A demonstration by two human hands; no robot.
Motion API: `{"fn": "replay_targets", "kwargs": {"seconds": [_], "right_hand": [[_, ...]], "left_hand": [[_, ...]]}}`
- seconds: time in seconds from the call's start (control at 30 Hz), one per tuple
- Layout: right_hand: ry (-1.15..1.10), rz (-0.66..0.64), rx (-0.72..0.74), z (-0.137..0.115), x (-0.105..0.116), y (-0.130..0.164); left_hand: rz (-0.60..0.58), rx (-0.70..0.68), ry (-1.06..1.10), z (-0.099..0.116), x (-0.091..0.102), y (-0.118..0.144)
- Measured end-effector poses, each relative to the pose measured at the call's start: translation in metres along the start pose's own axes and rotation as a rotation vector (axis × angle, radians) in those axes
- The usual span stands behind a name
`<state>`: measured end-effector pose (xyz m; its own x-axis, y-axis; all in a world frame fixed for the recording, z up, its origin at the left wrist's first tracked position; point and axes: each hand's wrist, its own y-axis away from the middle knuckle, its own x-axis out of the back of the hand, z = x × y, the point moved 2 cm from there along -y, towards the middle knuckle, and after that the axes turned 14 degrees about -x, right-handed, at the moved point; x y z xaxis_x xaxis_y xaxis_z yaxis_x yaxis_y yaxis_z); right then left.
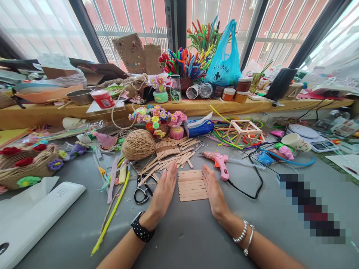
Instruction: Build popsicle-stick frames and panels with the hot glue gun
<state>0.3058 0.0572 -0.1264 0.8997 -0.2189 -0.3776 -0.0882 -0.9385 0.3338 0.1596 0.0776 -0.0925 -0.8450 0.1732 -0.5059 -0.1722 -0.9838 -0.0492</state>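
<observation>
Several flat wooden craft sticks (193,185) lie side by side on the grey table, forming a rough square panel. My left hand (165,188) stands on edge just left of the panel, fingers straight and together, with a small gap to the stick ends. My right hand (214,190) is held the same way along the right side, its palm at or touching the stick ends. Neither hand grips anything. Beyond the fingertips is a loose pile of craft sticks (167,150). A pink glue gun (220,163) rests right of the panel.
Black-handled scissors (141,194) lie near my left hand, with a yellow pipe cleaner (112,216) further left. A twine ball (138,145) sits behind. The glue gun's black cord (246,196) curls on the right. A wooden stick frame (246,131) and kitchen scale (322,144) stand back right.
</observation>
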Motion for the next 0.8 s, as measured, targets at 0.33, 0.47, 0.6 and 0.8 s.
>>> {"fn": "replay_targets", "kwargs": {"seconds": [0.33,0.47,0.6,0.8], "right_hand": [[0.011,-0.003,0.008,0.0013,0.0018,-0.0019],[0.006,-0.010,0.011,0.0009,0.0015,-0.0015],[-0.011,-0.012,0.007,0.0004,0.0011,-0.0012],[-0.031,-0.014,0.006,-0.0013,0.0002,-0.0002]], "left_hand": [[0.033,0.093,0.114,-0.0064,0.0005,0.0016],[0.053,0.123,0.189,-0.0067,-0.0013,0.0028],[0.071,0.105,0.188,-0.0069,-0.0013,0.0033],[0.047,0.097,0.123,-0.0068,0.0003,0.0029]]}}
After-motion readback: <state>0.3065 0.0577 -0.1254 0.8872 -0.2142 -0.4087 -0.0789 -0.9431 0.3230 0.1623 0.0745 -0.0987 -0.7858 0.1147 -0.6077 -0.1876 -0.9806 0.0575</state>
